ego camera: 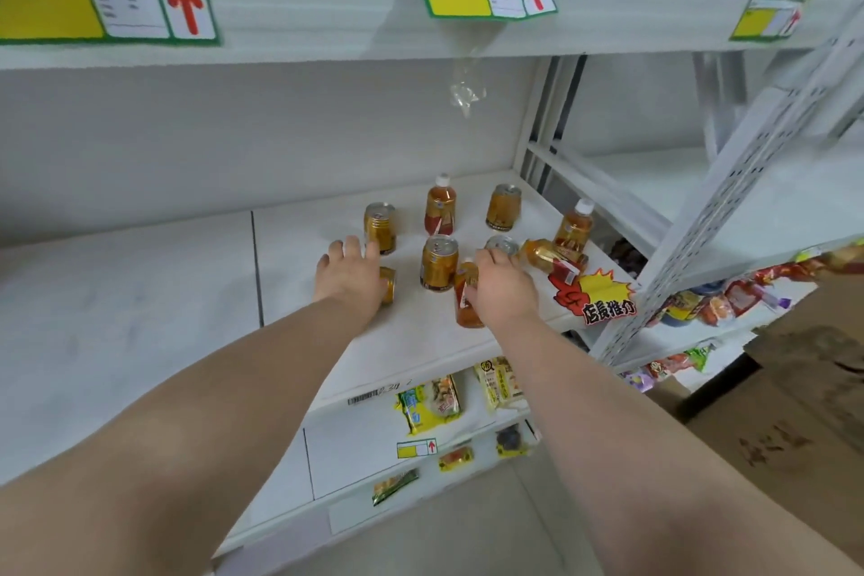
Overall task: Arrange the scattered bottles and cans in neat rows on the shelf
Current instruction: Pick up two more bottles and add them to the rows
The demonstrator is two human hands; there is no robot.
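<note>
- Reaching into the white shelf (421, 341) from the head view, both arms extend toward a loose cluster of gold cans and amber tea bottles standing in no clear row.
- Left hand (351, 275): fingers spread moderately, palm down over a gold can (389, 285) that it mostly covers. Whether it has closed on that can cannot be told.
- Right hand (502, 283): wrapped around the upper part of a front bottle (467, 297), which leans slightly near the front edge.
- Remaining stock: a centre can (438, 263), a rear-left can (381, 227), a rear-right can (503, 206), two upright bottles (439, 206) (574, 227), and one toppled bottle (551, 256) beside the right hand.
- Handling judgement: cans are rigid and smooth, likely moderately heavy if full; grip around the side wall. Bottles are thin plastic, top-heavy and easily tipped; hold at mid-body or shoulder.
</note>
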